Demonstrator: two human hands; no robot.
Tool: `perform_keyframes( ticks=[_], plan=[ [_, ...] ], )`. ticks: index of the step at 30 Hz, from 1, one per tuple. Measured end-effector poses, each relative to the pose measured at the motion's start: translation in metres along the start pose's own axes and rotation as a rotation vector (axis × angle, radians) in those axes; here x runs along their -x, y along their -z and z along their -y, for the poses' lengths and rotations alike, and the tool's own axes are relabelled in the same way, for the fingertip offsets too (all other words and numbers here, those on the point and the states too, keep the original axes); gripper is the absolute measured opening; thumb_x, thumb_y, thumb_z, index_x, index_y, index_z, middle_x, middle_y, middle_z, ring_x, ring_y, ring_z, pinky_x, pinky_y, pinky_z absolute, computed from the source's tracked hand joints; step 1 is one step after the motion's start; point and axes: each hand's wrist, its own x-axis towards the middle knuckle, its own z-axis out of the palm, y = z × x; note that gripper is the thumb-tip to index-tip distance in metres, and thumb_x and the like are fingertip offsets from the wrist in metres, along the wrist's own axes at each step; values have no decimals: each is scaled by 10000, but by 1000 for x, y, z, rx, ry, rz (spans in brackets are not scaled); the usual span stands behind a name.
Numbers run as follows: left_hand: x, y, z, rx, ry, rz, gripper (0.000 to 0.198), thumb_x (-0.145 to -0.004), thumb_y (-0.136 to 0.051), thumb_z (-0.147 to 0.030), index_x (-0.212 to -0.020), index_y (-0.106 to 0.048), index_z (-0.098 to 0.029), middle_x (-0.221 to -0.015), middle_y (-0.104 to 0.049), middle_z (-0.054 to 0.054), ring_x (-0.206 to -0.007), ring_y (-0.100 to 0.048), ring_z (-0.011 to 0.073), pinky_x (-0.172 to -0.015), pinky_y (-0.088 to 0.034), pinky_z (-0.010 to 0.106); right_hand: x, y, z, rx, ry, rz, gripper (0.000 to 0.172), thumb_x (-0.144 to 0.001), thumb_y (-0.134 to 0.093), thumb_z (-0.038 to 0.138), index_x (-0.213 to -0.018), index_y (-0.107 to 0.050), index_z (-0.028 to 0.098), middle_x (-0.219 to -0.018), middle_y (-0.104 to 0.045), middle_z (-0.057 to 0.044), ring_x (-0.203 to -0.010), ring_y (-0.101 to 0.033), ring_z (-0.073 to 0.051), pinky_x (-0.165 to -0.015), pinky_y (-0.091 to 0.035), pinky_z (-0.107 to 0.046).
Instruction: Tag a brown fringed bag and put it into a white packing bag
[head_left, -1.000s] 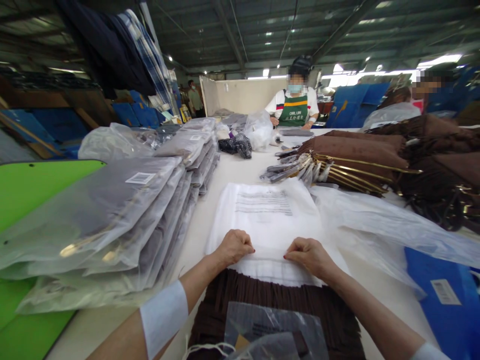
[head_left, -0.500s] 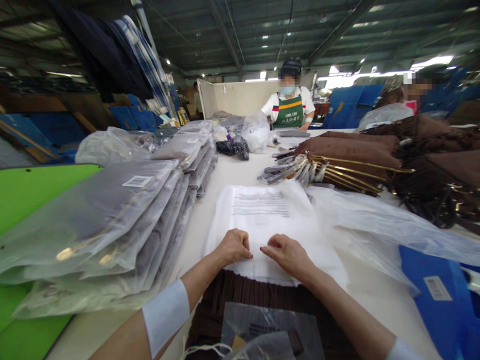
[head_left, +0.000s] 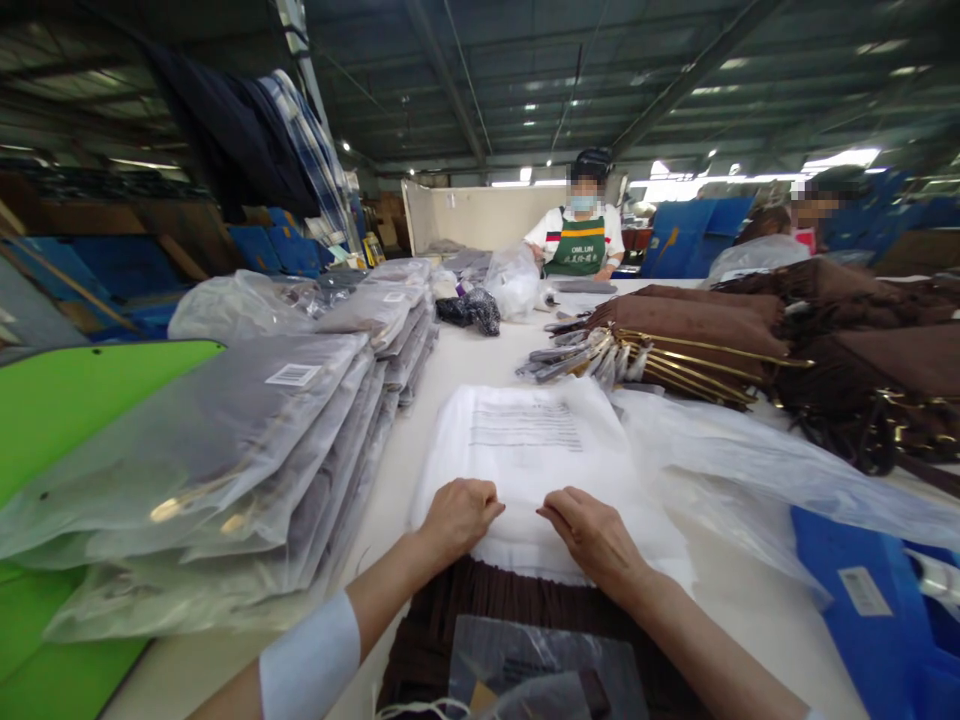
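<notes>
A stack of thin white plastic bags with printed lines of text lies in front of me. Over its near part, my left hand is closed, with thumb and fingertips pinching the film of the top bag. My right hand pinches the same bag a short way to the right. The film between the fingertips is hard to make out. Closest to me is a brown fringed bag, partly under the white stack. On it rests a small clear pouch with a white cord beside it.
Packed grey items in frosted bags are piled at left by a green board. Brown bags with gold chains heap at right, near loose clear film and a blue sheet. A co-worker stands across the table.
My hands have moved slightly apart, the right one a little rightward, still pinching at the white plastic bag. The whole view has shifted a little.
</notes>
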Motion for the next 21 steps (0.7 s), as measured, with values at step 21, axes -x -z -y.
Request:
perform_keyframes(
  ticks=[21],
  plan=[
    [38,4,37,-334,-65,-170,291,-794,-355,15,-801,-557,-194,-858,-625,58,-868,-580,207,-767,-416,301,44,27,-54,282,-188,-67,300,-711,-426,-54,-620,-560,199,-650,-615,-57,-640,-581,-212,-596,-364,-293]
  ],
)
